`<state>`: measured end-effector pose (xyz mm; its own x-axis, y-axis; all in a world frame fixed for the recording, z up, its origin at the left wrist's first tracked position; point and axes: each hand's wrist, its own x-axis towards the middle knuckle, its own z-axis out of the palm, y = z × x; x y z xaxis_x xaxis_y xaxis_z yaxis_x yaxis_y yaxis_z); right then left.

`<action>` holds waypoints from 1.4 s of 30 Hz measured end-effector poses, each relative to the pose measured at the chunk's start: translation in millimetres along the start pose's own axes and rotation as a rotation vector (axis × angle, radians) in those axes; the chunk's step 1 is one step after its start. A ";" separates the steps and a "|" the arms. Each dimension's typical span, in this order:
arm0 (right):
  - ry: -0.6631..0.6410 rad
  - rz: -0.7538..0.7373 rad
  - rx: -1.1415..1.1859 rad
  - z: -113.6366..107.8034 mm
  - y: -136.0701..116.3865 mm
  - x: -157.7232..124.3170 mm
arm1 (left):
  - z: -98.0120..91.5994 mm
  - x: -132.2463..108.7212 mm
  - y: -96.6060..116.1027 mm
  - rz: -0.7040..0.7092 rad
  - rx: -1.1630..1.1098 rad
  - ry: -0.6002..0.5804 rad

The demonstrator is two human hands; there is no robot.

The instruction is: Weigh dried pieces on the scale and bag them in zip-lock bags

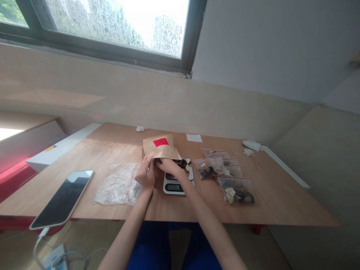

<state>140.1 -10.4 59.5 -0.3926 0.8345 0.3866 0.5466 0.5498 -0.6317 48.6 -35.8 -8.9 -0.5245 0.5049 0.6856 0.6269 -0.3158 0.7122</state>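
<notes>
A brown kraft paper bag (165, 152) with a red label lies tilted, its mouth facing me. My left hand (146, 174) pinches the near edge of that mouth at its left corner. My right hand (169, 167) reaches into the opening, and its fingers are hidden inside the bag. Just under the bag sits a white digital kitchen scale (165, 186), its display too small to read. Dark and pale dried slices (185, 164) rest on top of the scale, partly covered by the bag and my right wrist.
Several zip bags (236, 183) of similar slices lie to the right of the scale. A crumpled clear plastic bag (115, 183) is at the left, with a cabled phone (63, 198) beyond it. White paper (194, 138) and crumpled tissue (141, 128) lie along the back.
</notes>
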 end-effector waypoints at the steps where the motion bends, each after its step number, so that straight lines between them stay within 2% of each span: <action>1: -0.037 -0.011 0.017 -1.1 0.7 -4.0 | 0.0 0.2 0.1 0.006 -0.004 0.002; 3: -0.089 -0.012 0.072 -2.2 0.7 -12.6 | 0.1 0.6 -0.2 0.013 -0.017 0.002; 5: -0.067 0.021 0.148 -2.8 -1.5 -22.0 | 0.3 1.1 -0.5 0.003 -0.024 -0.003; 9: 0.065 0.080 0.273 -7.7 -11.8 -44.3 | -1.0 2.3 2.0 -0.036 -0.006 -0.013; 13: 0.223 0.137 0.388 -22.6 -14.1 -72.2 | -3.5 2.5 5.0 -0.035 0.008 0.001; 19: 0.515 0.310 0.437 -54.4 23.2 -110.9 | -7.0 2.5 5.5 -0.035 -0.017 -0.005; 24: 0.629 0.384 0.466 -64.2 55.6 -120.0 | -8.4 22.4 30.9 -0.064 -0.033 0.010; 29: 0.652 0.427 0.394 -50.8 66.3 -116.3 | -8.8 59.9 65.6 -0.121 -0.038 0.030; 32: 0.650 0.426 0.327 -45.3 63.6 -115.6 | -8.5 81.3 75.1 -0.157 -0.025 0.037; 35: 0.607 0.420 0.318 -47.0 57.3 -119.2 | -4.7 98.5 72.5 -0.177 -0.095 0.023; 38: 0.576 0.430 0.363 -52.3 51.0 -127.9 | 1.9 108.2 60.4 -0.170 -0.181 -0.032; 42: 0.625 0.471 0.335 -58.7 43.5 -145.0 | 1.4 101.6 44.1 -0.180 -0.218 -0.133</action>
<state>264.2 -105.3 15.4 0.3555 0.8945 0.2710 0.2643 0.1819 -0.9471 23.8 2.7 92.0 -0.5272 0.6645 0.5296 0.3844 -0.3694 0.8461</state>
